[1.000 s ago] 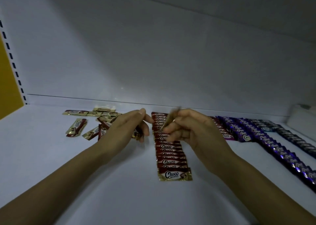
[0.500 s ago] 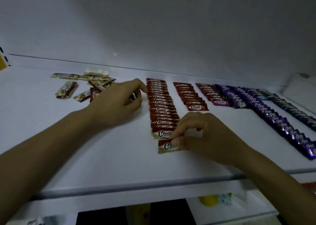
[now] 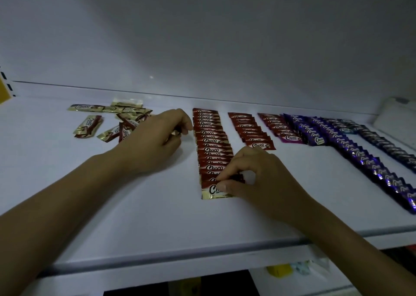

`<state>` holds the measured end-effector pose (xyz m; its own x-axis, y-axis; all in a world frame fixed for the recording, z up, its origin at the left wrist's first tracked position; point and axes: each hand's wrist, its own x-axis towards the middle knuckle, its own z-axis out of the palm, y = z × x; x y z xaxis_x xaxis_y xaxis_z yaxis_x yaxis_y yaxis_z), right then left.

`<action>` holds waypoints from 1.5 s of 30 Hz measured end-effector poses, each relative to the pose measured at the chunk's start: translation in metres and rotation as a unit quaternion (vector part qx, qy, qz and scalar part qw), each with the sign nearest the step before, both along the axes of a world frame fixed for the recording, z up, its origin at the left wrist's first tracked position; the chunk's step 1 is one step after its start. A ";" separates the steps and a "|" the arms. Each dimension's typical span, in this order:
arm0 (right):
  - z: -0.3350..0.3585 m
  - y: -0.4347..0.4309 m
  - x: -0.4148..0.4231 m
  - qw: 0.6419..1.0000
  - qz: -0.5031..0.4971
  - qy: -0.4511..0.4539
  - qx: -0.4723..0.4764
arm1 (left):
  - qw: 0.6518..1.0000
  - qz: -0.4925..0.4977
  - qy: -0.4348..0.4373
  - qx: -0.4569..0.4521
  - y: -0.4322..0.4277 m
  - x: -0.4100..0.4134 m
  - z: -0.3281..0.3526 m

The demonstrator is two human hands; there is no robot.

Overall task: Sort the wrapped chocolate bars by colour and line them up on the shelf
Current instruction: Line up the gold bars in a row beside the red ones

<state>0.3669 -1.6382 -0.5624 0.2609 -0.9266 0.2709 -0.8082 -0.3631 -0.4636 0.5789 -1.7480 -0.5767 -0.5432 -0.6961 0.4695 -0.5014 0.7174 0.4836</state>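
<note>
Right hand [image 3: 258, 178] pinches front red bar [image 3: 212, 191]; left hand [image 3: 155, 138] grips loose bar [image 3: 174, 133] beside scattered pile [image 3: 112, 126].

head view, close, down onto shelf [image 3: 126, 217]

Red Choco bars [image 3: 211, 147] overlapped in rows at centre, purple bars [image 3: 369, 163] lined at right, loose bars [image 3: 89, 125] scattered left

Left grip [image 3: 157, 138] stretched forward, palm down, fingers curled; right grip [image 3: 254, 176] nearer, palm down, thumb and forefinger pinching
</note>
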 end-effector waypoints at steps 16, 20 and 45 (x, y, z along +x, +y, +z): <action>0.028 -0.036 0.032 0.968 -0.014 -0.248 -0.033 | 0.830 -0.231 0.345 0.373 0.013 -0.007 0.021; 0.033 -0.039 0.029 0.937 -0.003 -0.345 0.051 | 0.834 -0.193 0.330 0.399 0.015 -0.006 0.023; 0.009 0.013 -0.017 0.993 0.032 -0.087 0.075 | 0.975 -0.031 0.152 0.161 0.016 -0.002 0.020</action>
<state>0.3503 -1.6249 -0.5537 0.2814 -0.9431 0.1771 -0.6894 -0.3271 -0.6464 0.5765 -1.7325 -0.5570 -0.4588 -0.8044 0.3775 -0.2602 0.5278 0.8085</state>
